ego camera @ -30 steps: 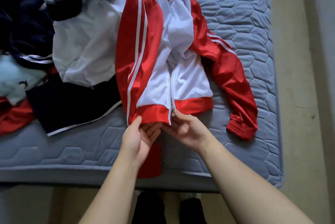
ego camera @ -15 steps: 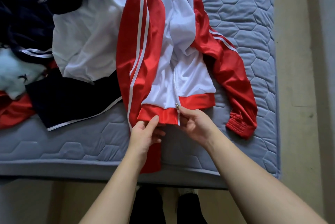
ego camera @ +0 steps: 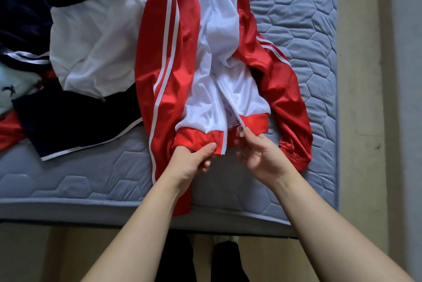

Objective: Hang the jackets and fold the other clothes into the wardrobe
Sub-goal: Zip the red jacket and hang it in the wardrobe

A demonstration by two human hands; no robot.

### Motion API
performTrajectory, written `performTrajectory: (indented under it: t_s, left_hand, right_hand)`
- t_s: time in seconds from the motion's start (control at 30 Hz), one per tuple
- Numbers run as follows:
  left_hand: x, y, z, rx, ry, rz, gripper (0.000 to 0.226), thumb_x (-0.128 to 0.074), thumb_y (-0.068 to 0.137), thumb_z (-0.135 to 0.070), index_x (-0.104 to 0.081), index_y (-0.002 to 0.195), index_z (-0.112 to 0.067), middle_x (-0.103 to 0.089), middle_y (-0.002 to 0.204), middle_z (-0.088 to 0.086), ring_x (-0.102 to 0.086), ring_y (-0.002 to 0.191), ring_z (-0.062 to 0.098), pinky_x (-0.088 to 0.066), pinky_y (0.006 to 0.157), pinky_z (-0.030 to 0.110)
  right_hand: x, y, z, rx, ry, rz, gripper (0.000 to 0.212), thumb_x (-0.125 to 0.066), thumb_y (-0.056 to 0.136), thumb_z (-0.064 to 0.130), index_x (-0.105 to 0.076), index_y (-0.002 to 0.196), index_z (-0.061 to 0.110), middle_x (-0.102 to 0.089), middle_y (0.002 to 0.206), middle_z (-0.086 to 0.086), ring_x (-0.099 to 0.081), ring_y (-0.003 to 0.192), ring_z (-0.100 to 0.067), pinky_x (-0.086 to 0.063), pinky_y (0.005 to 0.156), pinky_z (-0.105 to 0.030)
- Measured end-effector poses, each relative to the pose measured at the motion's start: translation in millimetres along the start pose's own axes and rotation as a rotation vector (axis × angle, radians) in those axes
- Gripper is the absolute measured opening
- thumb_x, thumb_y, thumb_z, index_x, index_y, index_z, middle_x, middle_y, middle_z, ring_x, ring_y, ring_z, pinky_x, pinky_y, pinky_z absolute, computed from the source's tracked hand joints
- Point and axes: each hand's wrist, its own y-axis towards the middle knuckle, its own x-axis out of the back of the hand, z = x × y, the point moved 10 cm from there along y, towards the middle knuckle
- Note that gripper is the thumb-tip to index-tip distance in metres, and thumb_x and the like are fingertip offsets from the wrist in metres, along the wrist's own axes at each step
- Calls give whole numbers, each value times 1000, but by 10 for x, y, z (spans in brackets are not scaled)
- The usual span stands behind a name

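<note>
Left hand [ego camera: 191, 163] has the red hem [ego camera: 196, 139] pinched, thumb on top, fingers curled under. Right hand [ego camera: 258, 153] is just beside it, fingertips nipping the zipper pull [ego camera: 240, 130] at the bottom of the other front panel. The zip's undone. The red and white jacket [ego camera: 178, 64] lies front-up on the grey quilted mattress [ego camera: 296, 18], one sleeve trailing over the near edge. A white top [ego camera: 96, 41] and a navy garment [ego camera: 68, 117] are heaped on its left.

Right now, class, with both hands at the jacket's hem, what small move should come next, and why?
Probably bring the left hand across and seat its zip end in the slider that the right hand pinches. The jacket has its two hem halves apart and the zip open, so it cannot run up yet.
</note>
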Motion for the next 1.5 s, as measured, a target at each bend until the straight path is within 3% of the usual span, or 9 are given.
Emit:
performTrajectory:
  t_s: [0.23,0.37,0.47,0.63,0.77,0.9,1.03,1.33,1.5]
  left_hand:
    - [-37,-8,-140,-78,-132,-53,4,-68,83,-10,-69,79,-12,-64,61,-1,-55,49,7,-42,45,17]
    - [-104,-4,-87,-26,-25,-5,13,-59,92,-18,-70,94,-12,-75,85,2,-62,63,6,-42,51,16]
    - [-177,4,14,80,34,60,28,-43,100,-20,-68,103,-8,-74,99,4,-62,75,7,-40,54,17]
    - [-207,18,96,166,58,38,29,-40,101,-18,-67,95,-9,-75,87,0,-59,66,8,-36,52,19]
    - [-187,30,117,174,20,8,26,-43,100,-16,-67,94,-7,-72,85,2,-58,62,9,-35,51,20]
    - [-208,28,122,170,-128,7,22,-45,99,-15,-64,99,-4,-65,87,6,-58,63,10,-35,54,21]
    - [-243,26,110,147,-184,49,27,-41,100,-14,-64,105,-1,-72,93,5,-64,68,9,-44,57,20]
    - [-312,-26,112,192,-144,187,35,-36,102,-13,-63,101,8,-72,100,16,-72,85,23,-57,68,23]
    - [-243,-43,145,254,101,197,36,-38,102,-20,-63,102,7,-74,74,4,-49,41,6,-40,42,14]
  right_hand:
    - [38,-113,-136,-21,299,98,20,-51,84,21,-69,76,17,-48,67,7,-46,55,-3,-35,44,-13]
    - [172,-98,-291,-106,146,-5,5,-58,80,19,-58,82,15,-53,68,6,-47,54,-2,-31,39,-12]
    - [184,-97,-344,-112,48,-10,7,-59,80,20,-57,85,16,-55,68,8,-44,52,-2,-29,38,-12]
    - [217,-62,-322,-53,-92,-39,15,-65,80,20,-65,91,10,-55,86,-2,-33,50,-3,-24,40,-13]
    - [300,-61,-250,15,-210,-106,19,-77,65,29,-75,79,16,-60,77,2,-35,47,-2,-25,47,-15]
    - [383,-80,-227,30,-347,-160,4,-72,81,17,-73,83,14,-65,75,3,-36,43,1,-29,43,-11]
    - [456,-99,-211,33,-399,-232,2,-68,85,13,-69,84,12,-58,66,1,-37,46,-2,-29,45,-15]
    - [371,-68,-272,-4,-382,-186,18,-62,90,12,-73,101,3,-74,87,-3,-51,58,-1,-37,54,-14]
    - [384,-61,-305,-17,-277,-237,7,-64,88,12,-71,86,11,-61,76,-3,-40,51,-3,-32,45,-12]
